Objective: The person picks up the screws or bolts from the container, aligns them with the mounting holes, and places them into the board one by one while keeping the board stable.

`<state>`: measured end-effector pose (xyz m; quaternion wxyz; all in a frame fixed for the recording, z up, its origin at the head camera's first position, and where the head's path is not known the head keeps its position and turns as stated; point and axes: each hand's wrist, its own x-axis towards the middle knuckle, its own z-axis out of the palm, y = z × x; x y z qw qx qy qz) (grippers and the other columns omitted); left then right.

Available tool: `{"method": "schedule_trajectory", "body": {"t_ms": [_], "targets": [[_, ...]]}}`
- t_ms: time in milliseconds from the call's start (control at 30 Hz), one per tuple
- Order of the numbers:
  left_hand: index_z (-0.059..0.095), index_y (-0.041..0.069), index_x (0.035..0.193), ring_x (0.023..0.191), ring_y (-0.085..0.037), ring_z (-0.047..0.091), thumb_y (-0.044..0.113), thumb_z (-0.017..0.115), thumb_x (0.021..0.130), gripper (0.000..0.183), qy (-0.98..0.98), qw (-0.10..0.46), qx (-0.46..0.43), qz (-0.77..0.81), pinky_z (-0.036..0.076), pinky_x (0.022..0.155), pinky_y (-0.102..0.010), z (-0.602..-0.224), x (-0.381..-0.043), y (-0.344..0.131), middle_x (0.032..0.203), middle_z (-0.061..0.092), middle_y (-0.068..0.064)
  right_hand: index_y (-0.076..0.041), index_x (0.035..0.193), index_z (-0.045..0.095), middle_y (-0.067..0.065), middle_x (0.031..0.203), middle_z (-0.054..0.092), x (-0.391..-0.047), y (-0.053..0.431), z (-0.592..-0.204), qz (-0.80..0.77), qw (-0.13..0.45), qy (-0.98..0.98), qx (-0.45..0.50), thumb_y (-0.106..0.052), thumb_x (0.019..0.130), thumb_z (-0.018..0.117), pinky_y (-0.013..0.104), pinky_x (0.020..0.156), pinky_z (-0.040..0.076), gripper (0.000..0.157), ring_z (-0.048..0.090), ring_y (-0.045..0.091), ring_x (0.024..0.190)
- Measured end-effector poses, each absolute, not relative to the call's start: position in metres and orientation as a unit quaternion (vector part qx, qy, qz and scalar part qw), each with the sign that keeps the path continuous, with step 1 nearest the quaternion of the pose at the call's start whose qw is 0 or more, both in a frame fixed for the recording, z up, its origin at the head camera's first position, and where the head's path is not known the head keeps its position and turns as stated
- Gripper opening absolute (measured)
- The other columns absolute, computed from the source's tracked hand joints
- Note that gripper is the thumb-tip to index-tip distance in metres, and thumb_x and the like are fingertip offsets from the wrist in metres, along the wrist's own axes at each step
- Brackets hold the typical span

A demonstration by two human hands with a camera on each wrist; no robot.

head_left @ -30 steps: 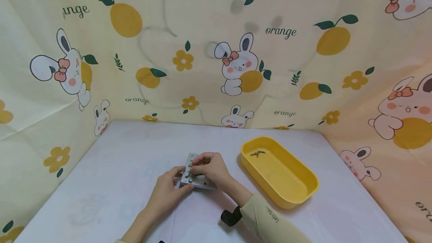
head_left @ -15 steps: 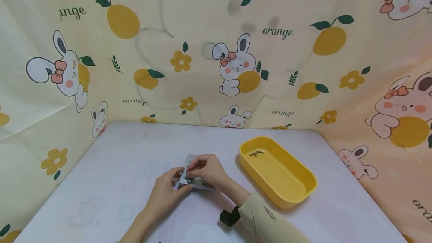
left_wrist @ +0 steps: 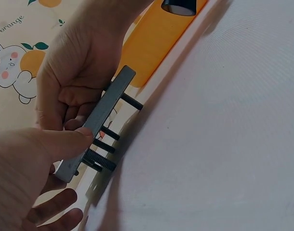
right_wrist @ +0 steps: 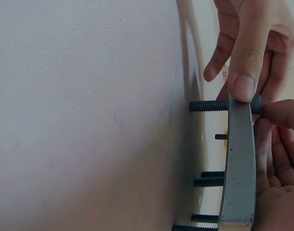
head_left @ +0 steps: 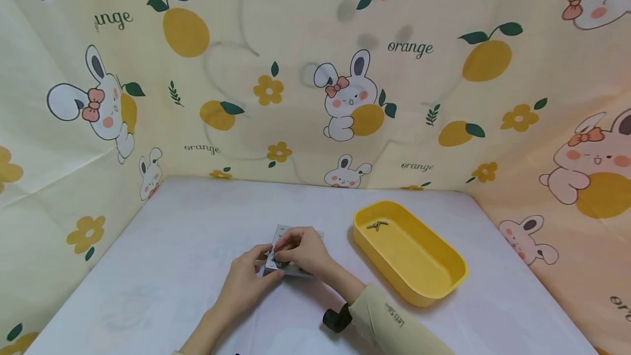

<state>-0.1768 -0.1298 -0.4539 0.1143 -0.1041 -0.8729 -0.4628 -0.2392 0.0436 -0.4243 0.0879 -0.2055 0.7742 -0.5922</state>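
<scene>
Near the middle of the table, a grey metal plate point(head_left: 282, 230) is held raised off the surface, as both wrist views show. My left hand point(head_left: 248, 278) grips its left and near edges, the thumb point(left_wrist: 72, 143) pressing the near side. Several threaded bolts point(left_wrist: 132, 101) stick out of the underside. Over the plate's top is my right hand point(head_left: 307, 250), its thumb and fingertips pinching the head of a thick bolt point(right_wrist: 256, 104) at the plate's near left end. The fingers largely hide the bolt heads in the head view.
A yellow tray point(head_left: 455, 273) stands to the right, with several small screws point(head_left: 378, 225) at its far end. The white table point(head_left: 148, 245) is backed by a patterned cloth point(head_left: 296, 15). A black wrist camera point(head_left: 337, 320) sits on the right forearm.
My right fingers have shifted slightly toward the plate's near end and now cover the bolt head that showed there. The left hand keeps its hold. The head view has swayed a little.
</scene>
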Motion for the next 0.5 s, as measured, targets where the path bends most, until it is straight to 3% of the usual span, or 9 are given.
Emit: {"method": "schedule_trajectory", "body": {"t_ms": [500], "targets": [[0.063,0.010,0.125,0.095,-0.026,0.067,0.024,0.084,0.079,0.052,-0.874,0.122,-0.109,-0.458,0.054,0.081,-0.046,-0.4534,-0.1745,-0.1297,0.113,0.068,-0.010,-0.005,0.085,0.074,0.004,0.078,0.070,-0.2367,0.0454,-0.4182,-0.559,0.104,0.786,-0.243,-0.001,0.080,0.080,0.022,0.059,0.047,0.008,0.062,0.013,0.069]]}}
